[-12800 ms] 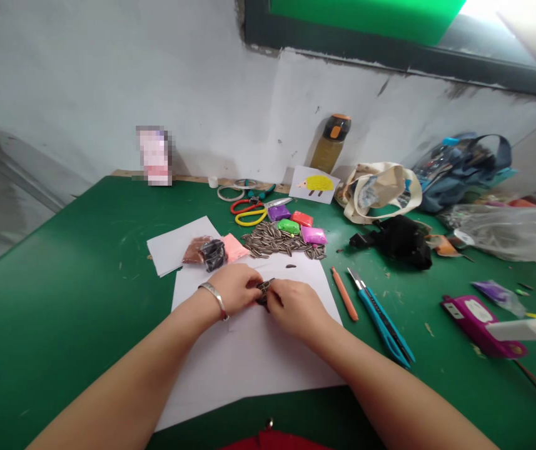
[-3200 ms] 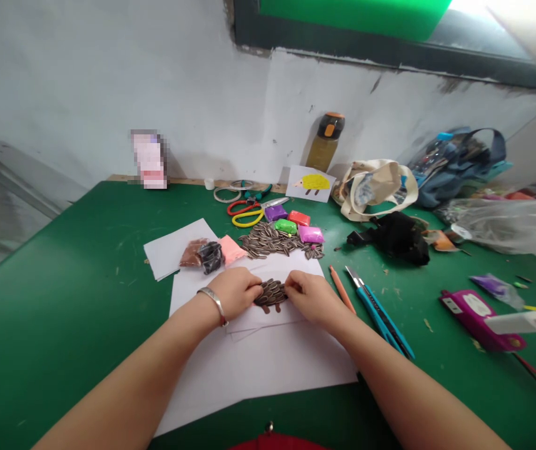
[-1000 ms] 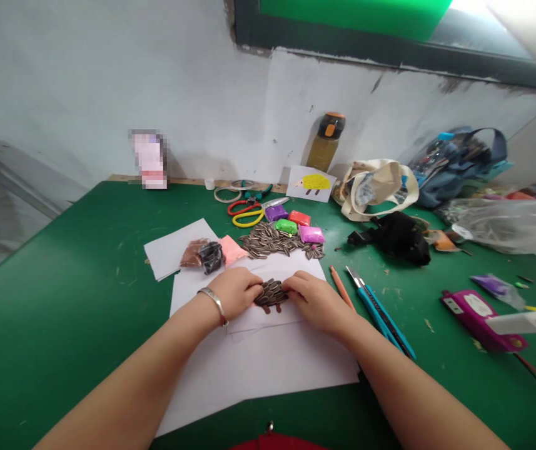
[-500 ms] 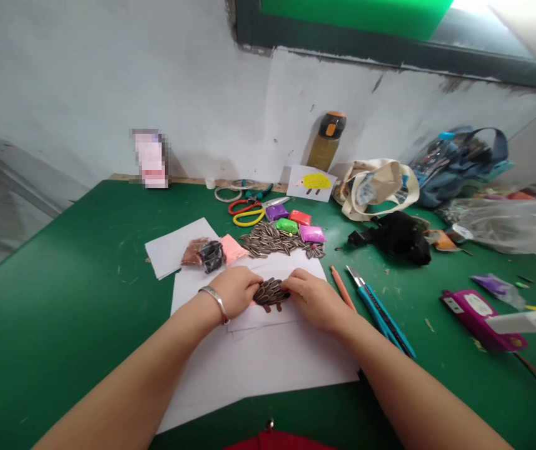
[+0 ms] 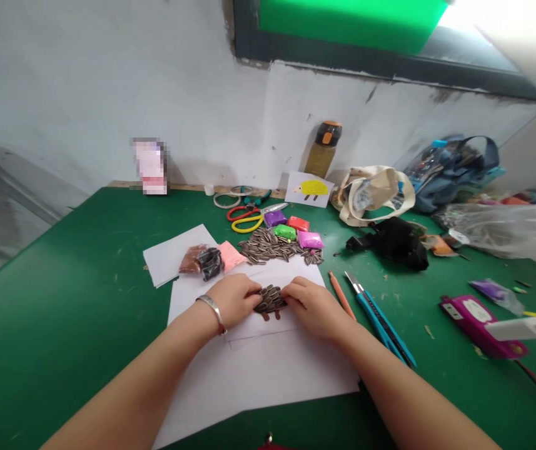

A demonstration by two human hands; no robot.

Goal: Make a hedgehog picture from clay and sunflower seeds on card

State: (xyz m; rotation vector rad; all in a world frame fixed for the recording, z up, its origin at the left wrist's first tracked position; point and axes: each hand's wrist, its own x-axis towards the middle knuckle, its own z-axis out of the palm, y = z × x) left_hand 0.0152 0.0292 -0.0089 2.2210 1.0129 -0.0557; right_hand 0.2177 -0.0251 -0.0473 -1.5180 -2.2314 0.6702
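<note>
On white paper lies a small hedgehog figure, its back covered in overlapping sunflower seeds, with short brown legs below. My left hand is closed at its left end, fingers bent against the seeds and hiding that end. At the right end, my right hand has its thumb and fingers drawn together on the edge of the seeds. Just beyond the hands are a pile of loose sunflower seeds, a pink clay packet, a black packet and a brown packet.
Right of the paper lie an orange pencil and a blue craft knife. Scissors, a hedgehog picture card and a bottle stand or lie toward the wall. A magenta glue gun is far right.
My left fingers have shifted slightly right over the hedgehog's left end, covering the pink part seen before. The whole view has tilted up a little.
</note>
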